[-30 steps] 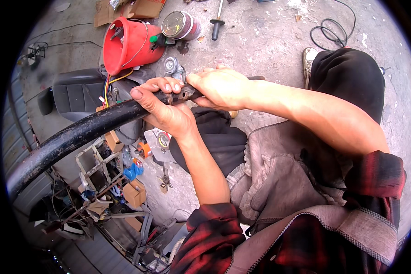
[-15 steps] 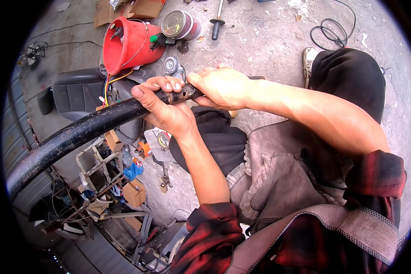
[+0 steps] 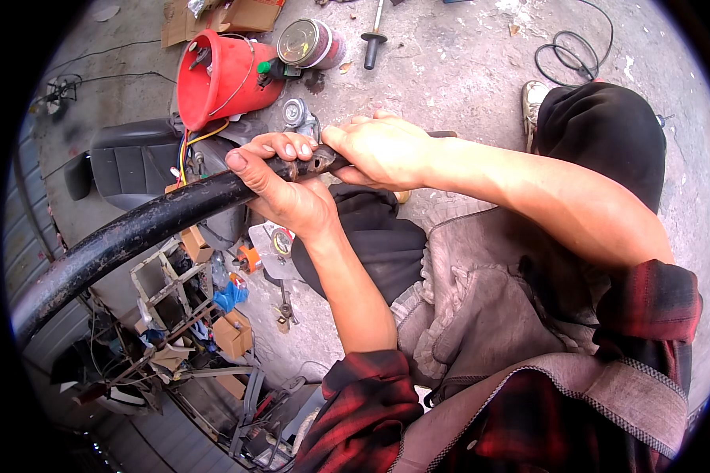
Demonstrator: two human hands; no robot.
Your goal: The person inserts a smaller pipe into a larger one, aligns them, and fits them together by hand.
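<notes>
Near edge: a worn grey-brown apron (image 3: pixel 489 292) is seen over the lap; red-and-black checked sleeves are rolled up above both forearms. Just beyond, a curved black pipe (image 3: pixel 158 213) is held up in front of the body, running from the far-left side of the grip out to the left rim; its narrowed end, pierced by a hole, is clasped between thumb and fingers of the left hand (image 3: pixel 296 201); the right hand (image 3: pixel 383 154) is closed about the tip, its fingertips partly hidden; a short dark end shows past it, and whether this belongs to the pipe cannot be told.

Progress, as judged: pipe lifted and secured in both hands, work at its end under way; not yet set down; scuffed paint left along its length; how much remains cannot be told, the tip being covered.

Left, beside the pipe: a cardboard box (image 3: pixel 233 334) among scrap; farther, a dark car seat (image 3: pixel 138 158). Far side: a red bucket (image 3: pixel 229 83); a tin (image 3: pixel 312 43) just beside it; a black cable (image 3: pixel 576 63), loosely coiled, far right.
</notes>
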